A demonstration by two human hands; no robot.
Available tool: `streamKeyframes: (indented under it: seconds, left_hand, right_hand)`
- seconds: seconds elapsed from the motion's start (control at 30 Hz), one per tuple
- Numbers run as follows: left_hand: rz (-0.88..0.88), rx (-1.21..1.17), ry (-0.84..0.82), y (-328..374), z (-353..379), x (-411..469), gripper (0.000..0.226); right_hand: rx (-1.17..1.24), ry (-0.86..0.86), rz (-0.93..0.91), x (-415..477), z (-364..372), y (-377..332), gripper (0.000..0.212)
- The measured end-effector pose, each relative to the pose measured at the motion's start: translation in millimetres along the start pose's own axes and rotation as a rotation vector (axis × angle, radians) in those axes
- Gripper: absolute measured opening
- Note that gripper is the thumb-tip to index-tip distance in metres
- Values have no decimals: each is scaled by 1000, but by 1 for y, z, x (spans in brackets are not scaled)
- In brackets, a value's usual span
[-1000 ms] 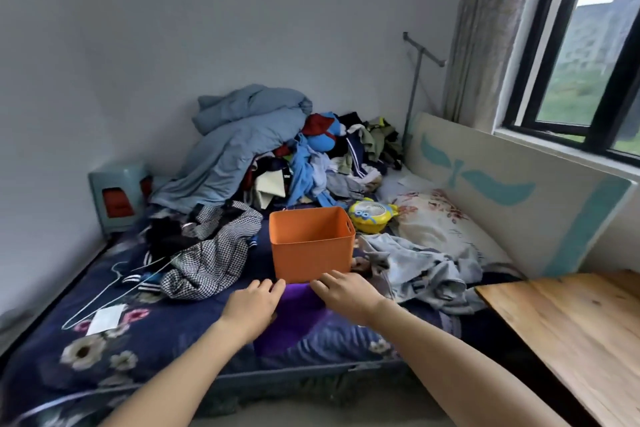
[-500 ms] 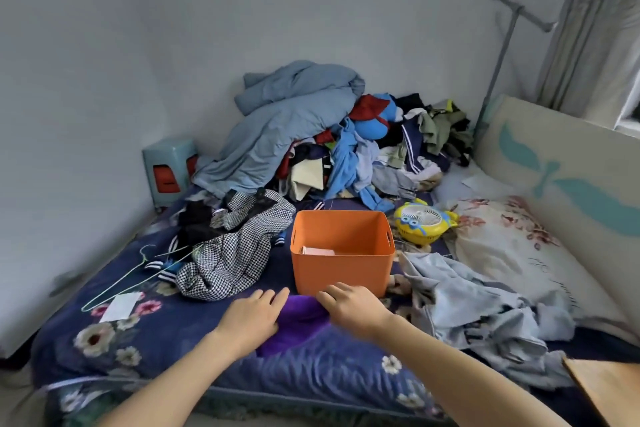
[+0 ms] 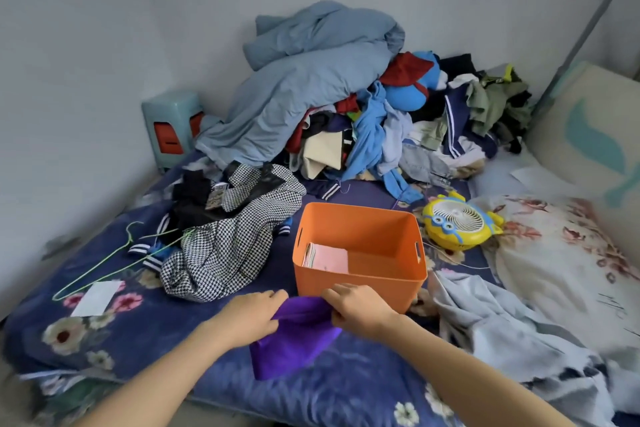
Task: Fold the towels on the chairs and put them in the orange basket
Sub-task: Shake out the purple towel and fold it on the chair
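Since a second ago: view has swung left, window and wooden table gone from sight; both hands have closed on the towel, where before they lay flat on it.

Nearest: left hand (image 3: 250, 317) and right hand (image 3: 360, 311), each pinching a bunched top edge of the purple towel (image 3: 294, 340). Towel lies on the bed (image 3: 138, 319), its far edge just in front of the basket (image 3: 360, 253).

Basket: orange, open, upright on the bed, slot handles at the sides. Holds a folded pink piece (image 3: 329, 258) at its left, with striped edges showing beside it.

Left of basket: checked garment (image 3: 225, 246), crumpled, touching dark clothes behind it. Green wire hanger (image 3: 104, 270) and white paper slip (image 3: 97, 298) nearer the bed's left edge; no writing legible.

Right of basket: pale grey garment (image 3: 502, 329), spread loose; yellow fan (image 3: 457, 222) with cartoon goggle face; floral pillow (image 3: 561, 253).

Behind: large clothes heap (image 3: 398, 121), topped by a blue-grey quilt (image 3: 311, 73), against the wall.

Far left: teal stool (image 3: 173, 125) with orange one nested inside, in the corner. Far right: cream headboard (image 3: 595, 135) with teal motif; grey pole (image 3: 588, 24).

Bed cover: navy, flowered. Walls plain grey-white.
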State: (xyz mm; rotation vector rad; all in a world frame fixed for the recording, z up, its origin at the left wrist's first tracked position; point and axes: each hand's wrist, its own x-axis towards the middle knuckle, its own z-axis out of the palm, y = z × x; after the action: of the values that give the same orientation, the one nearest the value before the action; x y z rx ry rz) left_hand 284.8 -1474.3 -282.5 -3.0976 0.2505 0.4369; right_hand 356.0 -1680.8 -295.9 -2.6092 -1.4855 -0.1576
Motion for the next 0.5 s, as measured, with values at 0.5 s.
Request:
streamKeyframes:
  seconds: [0.5]
  left_hand:
    - [334, -234, -110, -96, -75, 267, 23]
  right_hand:
    - [169, 35, 529, 132, 12, 165, 36]
